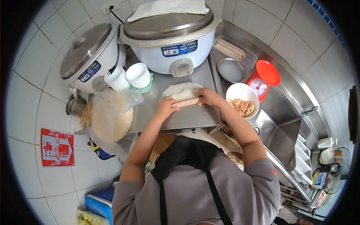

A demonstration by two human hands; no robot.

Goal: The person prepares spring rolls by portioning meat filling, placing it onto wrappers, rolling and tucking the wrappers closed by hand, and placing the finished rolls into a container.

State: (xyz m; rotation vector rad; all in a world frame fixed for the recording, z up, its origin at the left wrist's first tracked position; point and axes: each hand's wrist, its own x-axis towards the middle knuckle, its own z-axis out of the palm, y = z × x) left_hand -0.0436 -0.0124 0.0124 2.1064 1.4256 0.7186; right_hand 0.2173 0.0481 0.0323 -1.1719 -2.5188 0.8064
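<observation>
Left hand (167, 108) and right hand (208, 97) reach forward — both curled over ends of the roll (188, 102); grips closed on it.

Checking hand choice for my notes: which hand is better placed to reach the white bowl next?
Probably the right hand: it is nearer the white bowl, which stands on that side. The left hand is farther off, at the other end of the roll. Both touch it, so either would leave it first.
</observation>
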